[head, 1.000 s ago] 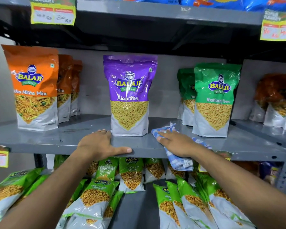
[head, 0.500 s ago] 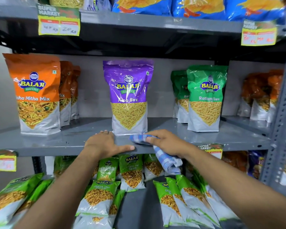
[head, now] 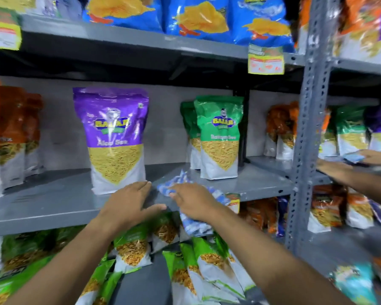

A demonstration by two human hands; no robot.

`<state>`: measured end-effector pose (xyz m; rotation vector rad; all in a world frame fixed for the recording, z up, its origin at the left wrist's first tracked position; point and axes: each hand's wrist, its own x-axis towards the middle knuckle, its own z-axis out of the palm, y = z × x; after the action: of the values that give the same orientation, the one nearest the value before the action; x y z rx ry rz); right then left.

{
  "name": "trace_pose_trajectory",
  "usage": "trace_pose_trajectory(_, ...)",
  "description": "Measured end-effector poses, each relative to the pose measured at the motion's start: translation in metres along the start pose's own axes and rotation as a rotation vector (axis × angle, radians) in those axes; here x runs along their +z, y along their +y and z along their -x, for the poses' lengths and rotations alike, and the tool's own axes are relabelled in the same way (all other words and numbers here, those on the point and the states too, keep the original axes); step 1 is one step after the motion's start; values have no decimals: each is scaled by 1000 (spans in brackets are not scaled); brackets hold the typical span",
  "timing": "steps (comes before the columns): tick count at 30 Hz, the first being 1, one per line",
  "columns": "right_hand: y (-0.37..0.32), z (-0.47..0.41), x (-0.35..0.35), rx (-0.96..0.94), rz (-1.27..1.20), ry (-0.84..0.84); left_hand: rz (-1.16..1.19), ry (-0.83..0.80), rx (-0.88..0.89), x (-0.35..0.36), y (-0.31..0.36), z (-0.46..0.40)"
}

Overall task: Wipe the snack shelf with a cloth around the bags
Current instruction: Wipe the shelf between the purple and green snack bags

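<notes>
A grey metal snack shelf [head: 53, 201] runs across the middle of the view. On it stand a purple bag [head: 114, 139] and, to the right, a green bag [head: 219, 137] with another green one behind. My right hand [head: 196, 201] presses a blue-and-white checked cloth [head: 174, 183] onto the shelf between the two bags; part of the cloth hangs over the front edge. My left hand [head: 130, 201] lies flat on the shelf's front edge just below the purple bag, fingers spread, beside the cloth.
Orange bags [head: 11, 133] stand at the far left. Blue chip bags [head: 198, 16] fill the shelf above, green bags [head: 207, 267] the one below. A perforated grey upright [head: 306, 128] borders the right. Beyond it another person's hands [head: 339, 172] work with a cloth.
The view has swung right and closer, bringing in the upright and another person's hands. My right hand and cloth stay between the purple and green bags; my left hand stays on the shelf edge.
</notes>
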<state>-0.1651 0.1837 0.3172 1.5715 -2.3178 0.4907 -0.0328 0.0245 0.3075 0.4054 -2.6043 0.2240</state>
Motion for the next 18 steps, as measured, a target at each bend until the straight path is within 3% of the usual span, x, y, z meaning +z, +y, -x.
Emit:
trace_pose_trajectory(4, 44, 15, -10, 42, 126, 72, 31, -73, -58, 4, 36, -25)
trace_pose_trajectory(7, 88, 21, -24, 52, 154, 6, -22, -102, -85, 20, 64, -46)
trace_pose_trajectory(10, 125, 12, -42, 105, 65, -60, 17, -181, -159, 22, 98, -68)
trace_pose_trajectory(13, 170, 9, -60, 195, -23, -8, 31, -234, -213, 22, 128, -84)
trace_pose_trajectory(18, 167, 26, -51, -25, -194, -50, 10, -248, -256, 30, 138, -98)
